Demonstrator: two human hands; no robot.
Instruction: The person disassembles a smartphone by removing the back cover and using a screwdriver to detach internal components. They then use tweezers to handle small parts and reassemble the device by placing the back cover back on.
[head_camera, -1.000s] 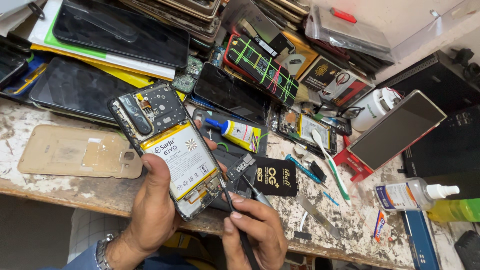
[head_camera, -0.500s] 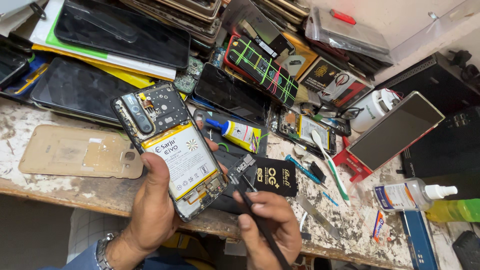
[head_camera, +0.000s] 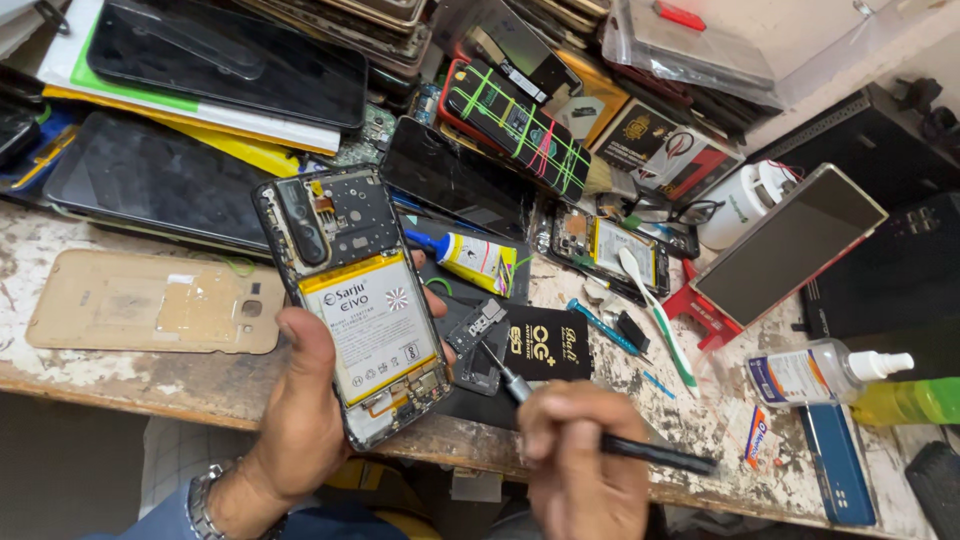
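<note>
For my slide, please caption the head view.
Left hand holds an opened phone; right hand grips a screwdriver.

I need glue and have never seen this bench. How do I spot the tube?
Start at the opened phone in the left hand. Just right of its top lies a small yellow-and-white glue tube. Only it has a blue nozzle cap.

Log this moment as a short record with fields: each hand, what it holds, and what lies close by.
left hand: holds an opened phone, back cover off, battery showing
right hand: grips a screwdriver, tip beside the phone's lower edge
surface: worn workbench
left of phone: tan back cover
right of phone: glue tube, toothbrush, spray bottle
</note>
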